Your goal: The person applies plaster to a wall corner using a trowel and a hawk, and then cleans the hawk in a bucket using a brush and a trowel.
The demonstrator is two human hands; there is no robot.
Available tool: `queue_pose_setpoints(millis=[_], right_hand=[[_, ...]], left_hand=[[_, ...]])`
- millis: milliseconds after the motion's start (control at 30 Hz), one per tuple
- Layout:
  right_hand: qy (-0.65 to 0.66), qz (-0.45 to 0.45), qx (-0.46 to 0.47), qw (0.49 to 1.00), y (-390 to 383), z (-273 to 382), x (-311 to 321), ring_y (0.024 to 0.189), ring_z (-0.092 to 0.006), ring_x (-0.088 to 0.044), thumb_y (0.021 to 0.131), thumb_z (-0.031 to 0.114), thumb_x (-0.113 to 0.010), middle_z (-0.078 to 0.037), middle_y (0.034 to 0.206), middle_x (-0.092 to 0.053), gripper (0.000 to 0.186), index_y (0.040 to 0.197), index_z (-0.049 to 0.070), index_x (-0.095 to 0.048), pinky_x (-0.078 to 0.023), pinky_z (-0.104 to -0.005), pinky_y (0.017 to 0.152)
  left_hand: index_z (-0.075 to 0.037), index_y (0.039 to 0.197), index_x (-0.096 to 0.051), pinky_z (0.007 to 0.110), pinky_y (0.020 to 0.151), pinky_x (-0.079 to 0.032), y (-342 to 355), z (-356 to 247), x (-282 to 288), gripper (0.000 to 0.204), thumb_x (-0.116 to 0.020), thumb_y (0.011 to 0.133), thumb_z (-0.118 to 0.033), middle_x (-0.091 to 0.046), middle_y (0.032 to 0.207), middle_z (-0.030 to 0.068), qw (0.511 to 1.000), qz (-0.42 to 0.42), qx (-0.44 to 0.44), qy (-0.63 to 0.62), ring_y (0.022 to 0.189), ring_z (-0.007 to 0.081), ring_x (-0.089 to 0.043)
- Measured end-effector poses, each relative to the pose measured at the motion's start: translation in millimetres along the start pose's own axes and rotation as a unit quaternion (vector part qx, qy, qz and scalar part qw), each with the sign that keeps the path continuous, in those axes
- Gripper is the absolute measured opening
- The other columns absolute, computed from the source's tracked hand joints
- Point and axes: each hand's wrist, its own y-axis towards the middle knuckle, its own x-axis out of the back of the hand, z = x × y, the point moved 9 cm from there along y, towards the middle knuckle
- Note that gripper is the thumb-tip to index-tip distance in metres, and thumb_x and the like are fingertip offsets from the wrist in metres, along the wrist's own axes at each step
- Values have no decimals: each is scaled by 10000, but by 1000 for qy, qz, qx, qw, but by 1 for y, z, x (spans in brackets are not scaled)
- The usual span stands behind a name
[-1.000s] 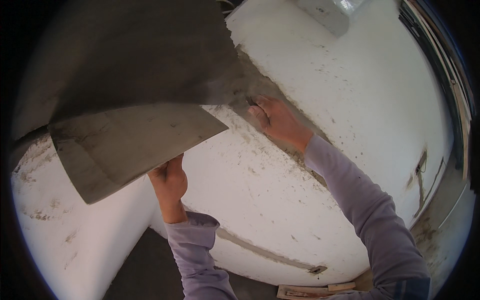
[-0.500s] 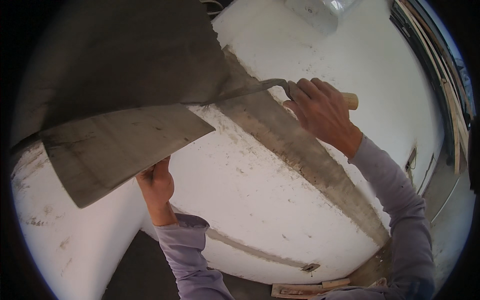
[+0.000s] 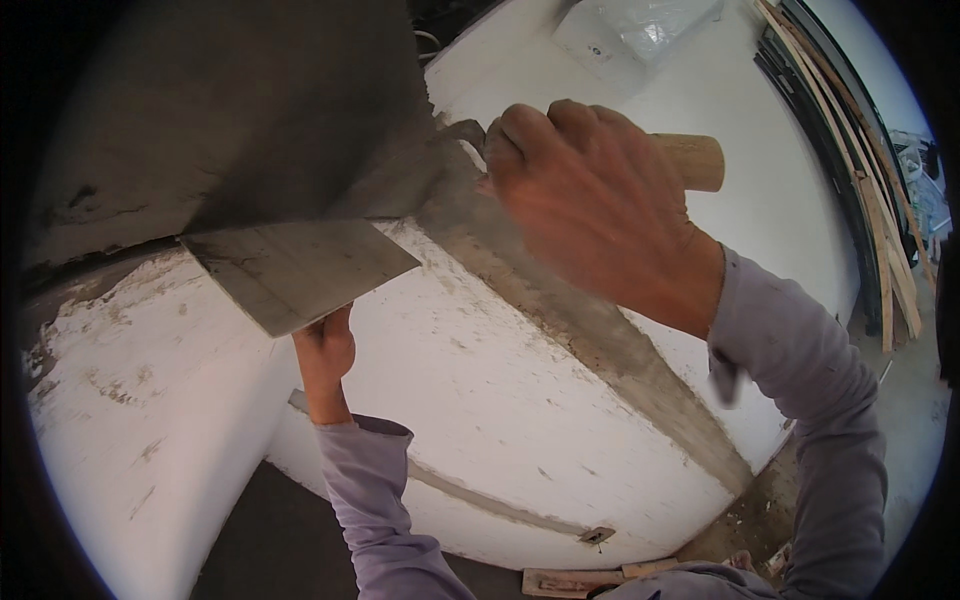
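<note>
My right hand [image 3: 600, 215] is closed around the round wooden handle [image 3: 700, 162] of a trowel. Its curved metal neck [image 3: 462, 131] reaches left to a dark grey mortar-coated surface [image 3: 270, 90]; the blade cannot be clearly told from that grey. Below and left, my left hand [image 3: 328, 350] grips a flat grey plasterer's hawk [image 3: 305, 268] from underneath, so most of the fingers are hidden. The hawk's far edge lies along the lower border of the coated surface. Only thin smears show on the hawk's face.
A grey mortar band [image 3: 570, 310] runs diagonally across the white wall [image 3: 480, 370]. A small electrical box [image 3: 597, 536] sits lower down, at the end of a filled groove. Long boards [image 3: 880, 230] lean at the right, and a clear plastic sheet [image 3: 650, 25] shows at the top.
My right hand has come closer and moved left and up with the trowel, whose neck now points into the grey surface. The hawk has tilted and looks smaller; my left hand has shifted slightly right.
</note>
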Motion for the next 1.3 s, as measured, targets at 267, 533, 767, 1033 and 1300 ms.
queue_pose_setpoints(millis=[267, 533, 767, 1033, 1300], right_hand=[[27, 24, -11, 999, -3, -13, 55, 684, -192, -575, 809, 225, -666, -54, 773, -548, 207, 824, 24, -617, -483, -313, 581], [62, 34, -34, 997, -40, -29, -5, 761, -179, -561, 789, 150, -614, -20, 813, -565, 89, 799, 63, -631, -439, -332, 647], [1, 15, 23, 1000, -2, -16, -71, 775, -159, -579, 752, 128, -614, -14, 803, -584, 60, 768, 95, -663, -427, -312, 594], [29, -48, 23, 998, 15, -24, 21, 729, -174, -591, 809, 251, -653, -30, 801, -590, 172, 783, 81, -668, -441, -331, 586], [71, -21, 15, 997, 10, -45, 124, 697, -196, -568, 821, 155, -666, -58, 806, -562, 198, 939, -1, -634, -457, -334, 607]], left_hand=[[-4, 1066, -613, 307, 955, -437, 1, -3, -2, 210, -505, 905, 77, -635, 1054, 41, 999, 18, 2, 26, 1021, 118, -560], [53, 1113, -562, 256, 878, -441, -4, 5, 8, 247, -525, 873, 99, -633, 1082, 85, 1000, -16, 17, 3, 976, 138, -584], [43, 1050, -598, 257, 852, -446, 3, -3, -1, 204, -531, 864, 97, -651, 1034, 69, 1000, 15, 2, 12, 944, 112, -578], [16, 972, -628, 248, 814, -442, 7, -11, -12, 195, -522, 847, 121, -651, 953, 30, 999, 15, 3, 36, 897, 100, -568], [2, 952, -636, 252, 807, -434, 10, -5, -15, 208, -517, 847, 137, -637, 975, 17, 1000, 11, 5, -27, 888, 92, -544]])
